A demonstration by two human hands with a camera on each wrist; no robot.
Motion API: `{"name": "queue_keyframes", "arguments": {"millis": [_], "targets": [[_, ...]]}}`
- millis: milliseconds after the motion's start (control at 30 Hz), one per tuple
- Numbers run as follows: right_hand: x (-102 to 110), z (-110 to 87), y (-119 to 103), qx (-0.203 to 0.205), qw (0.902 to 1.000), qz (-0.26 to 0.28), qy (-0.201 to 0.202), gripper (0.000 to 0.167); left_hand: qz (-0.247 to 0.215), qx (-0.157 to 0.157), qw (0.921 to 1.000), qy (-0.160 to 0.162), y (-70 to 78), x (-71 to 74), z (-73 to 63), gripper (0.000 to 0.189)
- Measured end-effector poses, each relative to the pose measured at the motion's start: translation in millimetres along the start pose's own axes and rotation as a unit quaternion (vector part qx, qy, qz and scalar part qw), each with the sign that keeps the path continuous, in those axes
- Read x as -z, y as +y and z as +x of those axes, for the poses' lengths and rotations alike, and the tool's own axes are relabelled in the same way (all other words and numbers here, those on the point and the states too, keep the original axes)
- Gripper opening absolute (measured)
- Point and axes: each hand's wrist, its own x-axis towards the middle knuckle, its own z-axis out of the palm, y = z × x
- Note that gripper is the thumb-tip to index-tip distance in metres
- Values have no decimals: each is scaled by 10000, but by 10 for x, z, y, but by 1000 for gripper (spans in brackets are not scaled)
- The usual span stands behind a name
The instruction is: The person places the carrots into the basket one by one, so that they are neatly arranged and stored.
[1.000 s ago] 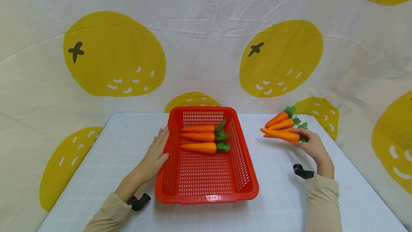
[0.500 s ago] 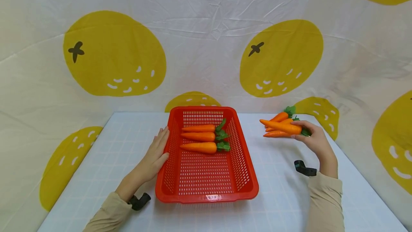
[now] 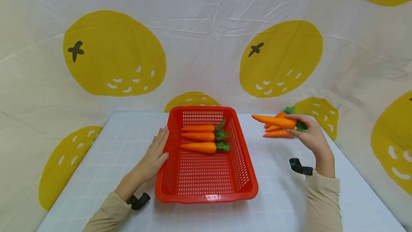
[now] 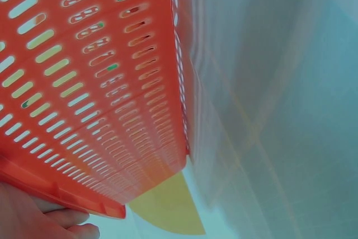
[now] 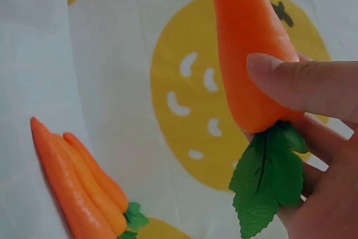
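A carrot (image 3: 273, 120) with green leaves is pinched near its thick end by my right hand (image 3: 309, 131), thumb on one side and fingers on the other. It is raised over the table, its tip pointing left. In the right wrist view the thumb presses the orange body (image 5: 246, 43) just above the leaves. My left hand (image 3: 151, 158) rests with straight fingers along the left rim of a red plastic basket (image 3: 206, 198). Three carrots (image 3: 199, 137) lie side by side in the basket's far half, leaves to the right. The left wrist view shows the basket's slotted side wall (image 4: 95, 82).
Three more carrots (image 5: 84, 188) lie together at the table's far right, partly hidden behind the held one in the head view. A pale checked cloth (image 3: 267, 185) covers the table. Behind it hangs a white curtain (image 3: 202, 63) with large yellow fruit prints.
My right hand has lifted the carrot up off the others, and it has shifted slightly left. My left hand and the basket stay where they were.
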Motion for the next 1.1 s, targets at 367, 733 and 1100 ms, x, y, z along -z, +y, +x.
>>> {"name": "queue_keyframes", "arguments": {"millis": [367,733,1100], "targets": [[-112,218,32,382,9976,323,-485,42,-124,-72,9999,33,-3,-6,-15,72],[-306,369,-523,351,9932,503,-988,40,-145,-126,9998,74,-1,-7,-18,71],[-510,536,-927,607,9845,157,-1636,40,-80,-120,9999,72,-39,-31,-9,72]]}}
